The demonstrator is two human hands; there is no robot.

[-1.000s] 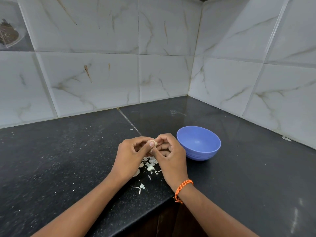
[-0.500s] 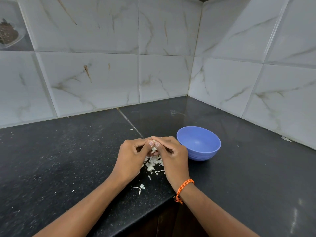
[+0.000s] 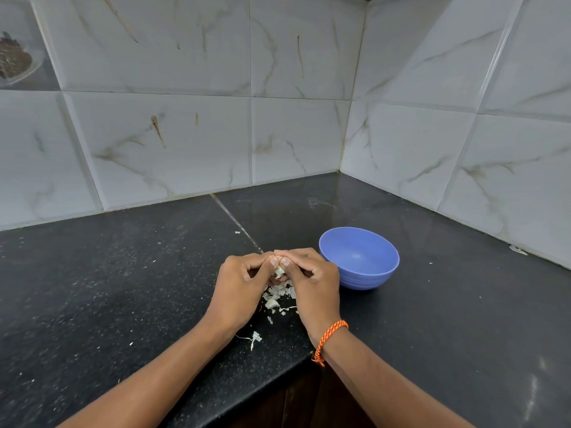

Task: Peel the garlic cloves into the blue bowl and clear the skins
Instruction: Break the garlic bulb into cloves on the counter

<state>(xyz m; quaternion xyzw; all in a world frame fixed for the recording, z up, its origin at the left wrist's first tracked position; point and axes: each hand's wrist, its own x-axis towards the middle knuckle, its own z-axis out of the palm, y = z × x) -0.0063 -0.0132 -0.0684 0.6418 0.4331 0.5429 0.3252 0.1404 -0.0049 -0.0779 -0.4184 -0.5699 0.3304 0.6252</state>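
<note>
Black counter (image 3: 123,288); left hand (image 3: 241,291), right hand (image 3: 312,285) pinch pale papery garlic clove (image 3: 279,271); blue bowl (image 3: 360,257) beside.

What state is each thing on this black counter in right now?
Round blue plastic bowl: upright, looks empty.
Pale garlic clove: pinched between both thumbs.
Left hand: grips clove.
Right hand: grips clove.
White papery garlic skins: scattered on counter under hands.
</note>
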